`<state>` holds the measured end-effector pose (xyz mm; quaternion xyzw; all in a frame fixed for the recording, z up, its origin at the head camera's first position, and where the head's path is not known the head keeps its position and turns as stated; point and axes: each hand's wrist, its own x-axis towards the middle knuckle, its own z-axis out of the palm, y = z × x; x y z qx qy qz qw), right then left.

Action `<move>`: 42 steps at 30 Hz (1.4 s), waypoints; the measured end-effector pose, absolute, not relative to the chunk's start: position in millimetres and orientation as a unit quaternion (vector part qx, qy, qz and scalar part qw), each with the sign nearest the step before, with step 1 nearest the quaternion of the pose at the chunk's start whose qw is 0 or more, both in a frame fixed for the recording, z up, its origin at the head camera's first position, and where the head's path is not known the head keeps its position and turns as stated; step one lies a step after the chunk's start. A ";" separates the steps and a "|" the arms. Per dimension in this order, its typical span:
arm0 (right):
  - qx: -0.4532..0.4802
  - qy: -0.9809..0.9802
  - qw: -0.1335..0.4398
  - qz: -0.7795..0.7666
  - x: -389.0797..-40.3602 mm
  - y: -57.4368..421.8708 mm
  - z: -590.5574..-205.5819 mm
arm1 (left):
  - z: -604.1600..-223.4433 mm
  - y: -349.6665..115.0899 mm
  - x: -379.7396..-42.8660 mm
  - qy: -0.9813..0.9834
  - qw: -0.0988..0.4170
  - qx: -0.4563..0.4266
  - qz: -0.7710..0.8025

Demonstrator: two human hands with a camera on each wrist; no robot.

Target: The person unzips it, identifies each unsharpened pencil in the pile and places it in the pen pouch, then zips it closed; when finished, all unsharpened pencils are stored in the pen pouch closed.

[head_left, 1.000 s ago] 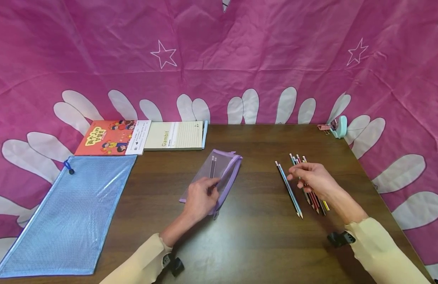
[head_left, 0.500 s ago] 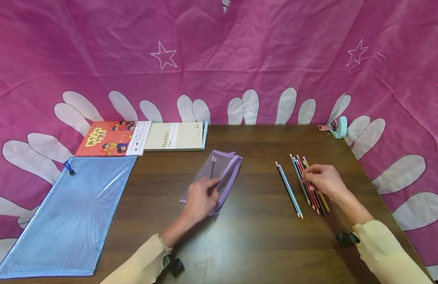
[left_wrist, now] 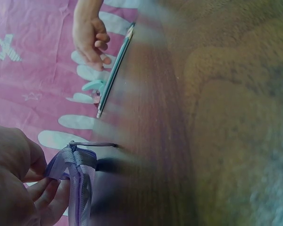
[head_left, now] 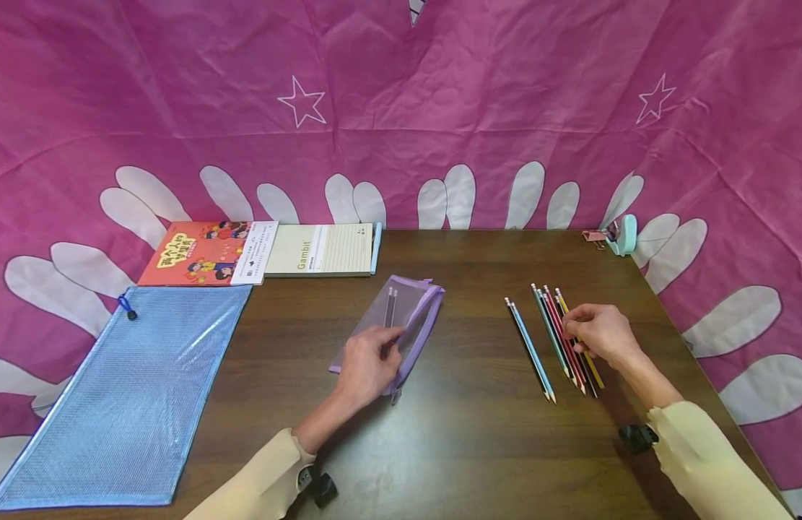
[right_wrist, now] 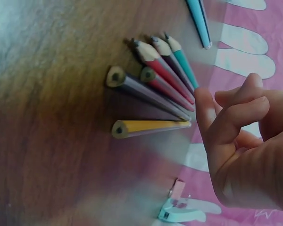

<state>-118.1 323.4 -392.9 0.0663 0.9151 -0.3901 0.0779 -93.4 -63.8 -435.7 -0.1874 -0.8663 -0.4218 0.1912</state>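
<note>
left sleeve [head_left: 251, 480]: pale yellow, plain, lightly creased. right sleeve [head_left: 715, 462]: same pale yellow, loose, cuff [head_left: 663, 422] edge wavy. both sleeves end short of hands. left camera [head_left: 324, 490]: small, black, boxy, beside dark fitting [head_left: 305, 477] with pale specks. right camera [head_left: 631, 438]: black, compact, near cuff. left hand [head_left: 369, 361], right hand [head_left: 602, 334]: bare.

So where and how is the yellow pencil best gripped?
Probably by the shaft near its unsharpened end, the right hand coming from the right: the yellow pencil lies outermost, and that end fans clear of the dark pencil beside it.
</note>
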 end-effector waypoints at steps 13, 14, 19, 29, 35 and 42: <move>0.064 0.930 0.057 -0.357 -121.3 328.8 -399.1 | -434.9 -63.5 -94.1 -0.865 0.195 -0.191 -0.420; 0.063 0.932 0.055 -0.353 -121.6 328.7 -399.2 | -435.0 -63.5 -94.0 -0.865 0.197 -0.192 -0.420; 0.065 0.938 0.048 -0.338 -122.8 328.1 -400.8 | -435.4 -63.4 -93.7 -0.864 0.201 -0.195 -0.418; 0.047 0.948 0.040 -0.312 -123.7 328.0 -403.9 | -436.9 -63.0 -94.4 -0.863 0.211 -0.203 -0.412; 0.047 0.953 0.040 -0.296 -124.9 326.6 -403.6 | -436.6 -62.7 -93.9 -0.863 0.209 -0.202 -0.413; 0.071 0.960 0.055 -0.264 -127.8 321.7 -402.6 | -436.0 -62.7 -93.0 -0.865 0.205 -0.199 -0.412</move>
